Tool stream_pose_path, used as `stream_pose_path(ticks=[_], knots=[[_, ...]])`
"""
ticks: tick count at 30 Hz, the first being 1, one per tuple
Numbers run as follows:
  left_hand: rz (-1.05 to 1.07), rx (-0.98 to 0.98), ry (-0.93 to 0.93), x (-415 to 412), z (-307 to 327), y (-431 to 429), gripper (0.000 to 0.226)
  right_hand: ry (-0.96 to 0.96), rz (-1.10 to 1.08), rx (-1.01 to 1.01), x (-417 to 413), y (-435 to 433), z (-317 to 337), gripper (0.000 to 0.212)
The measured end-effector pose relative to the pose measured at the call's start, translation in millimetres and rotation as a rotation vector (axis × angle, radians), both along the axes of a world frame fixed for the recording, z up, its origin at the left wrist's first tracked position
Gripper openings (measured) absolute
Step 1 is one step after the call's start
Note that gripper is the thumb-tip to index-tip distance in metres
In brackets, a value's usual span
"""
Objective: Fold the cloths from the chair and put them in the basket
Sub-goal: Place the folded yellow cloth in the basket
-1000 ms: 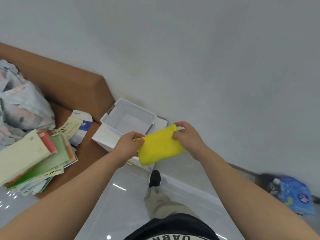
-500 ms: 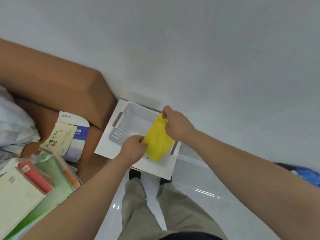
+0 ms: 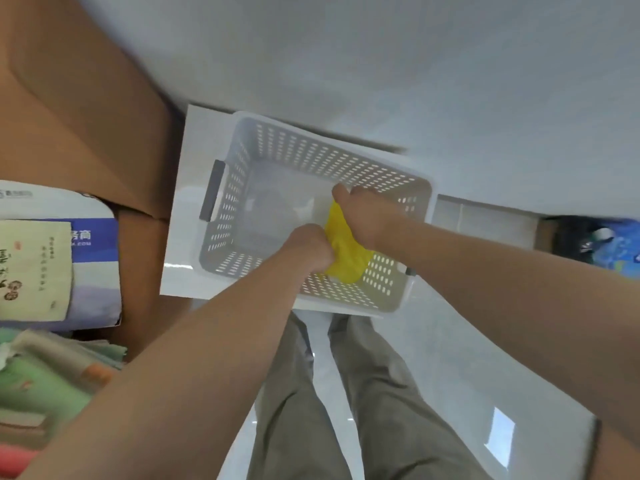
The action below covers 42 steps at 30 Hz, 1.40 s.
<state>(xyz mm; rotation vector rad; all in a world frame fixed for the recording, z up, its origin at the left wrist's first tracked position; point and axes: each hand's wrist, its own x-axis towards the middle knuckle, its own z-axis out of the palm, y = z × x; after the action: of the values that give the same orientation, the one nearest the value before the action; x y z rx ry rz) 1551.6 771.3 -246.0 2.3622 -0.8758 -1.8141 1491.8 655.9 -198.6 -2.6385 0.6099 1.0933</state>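
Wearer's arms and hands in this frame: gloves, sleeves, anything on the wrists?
Left hand and right hand are bare, with no gloves and no watch or band at either wrist. Both forearms are uncovered to the frame edge. A dark edge at the lower right may be a sleeve hem, but I can't tell. Grey-olive trousers show below.
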Motion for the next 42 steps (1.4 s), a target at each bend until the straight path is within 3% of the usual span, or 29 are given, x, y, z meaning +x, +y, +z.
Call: stream_pose_path(ticks=[4, 17, 25, 28, 31, 34, 38, 42], knots=[[-0.071, 0.015, -0.044, -6, -20, -10, 0.026, -0.013, -0.012, -0.069, 0, -1, -21, 0.050], [-0.044, 0.043, -0.121, -15, -38, 2, 0.015, -0.111, 0.079, -0.300, -7, 6, -19, 0.042], [-0.029, 0.083, -0.177, -14, -42, 1, 0.021, 0.160, -0.052, -0.097, -13, 18, -32, 0.038], [-0.036, 0.087, -0.204, -14, -33, -3, 0.020, 0.180, -0.044, -0.016, -12, 20, -31, 0.031], [0.006, 0.097, -0.211, -8, -10, -2, 0.004, 0.163, -0.023, 0.040, -6, 19, -9, 0.011], [0.078, 0.058, -0.233, 2, 28, 0, 0.018, 0.057, -0.138, 0.103, -4, 19, 27, 0.031], [0.225, -0.042, -0.186, 13, 104, 6, 0.019, -0.089, -0.342, 0.190, -19, 20, 94, 0.017], [0.344, -0.188, -0.171, 10, 193, 20, 0.023, -0.239, -0.580, 0.218, -52, 18, 176, 0.029]])
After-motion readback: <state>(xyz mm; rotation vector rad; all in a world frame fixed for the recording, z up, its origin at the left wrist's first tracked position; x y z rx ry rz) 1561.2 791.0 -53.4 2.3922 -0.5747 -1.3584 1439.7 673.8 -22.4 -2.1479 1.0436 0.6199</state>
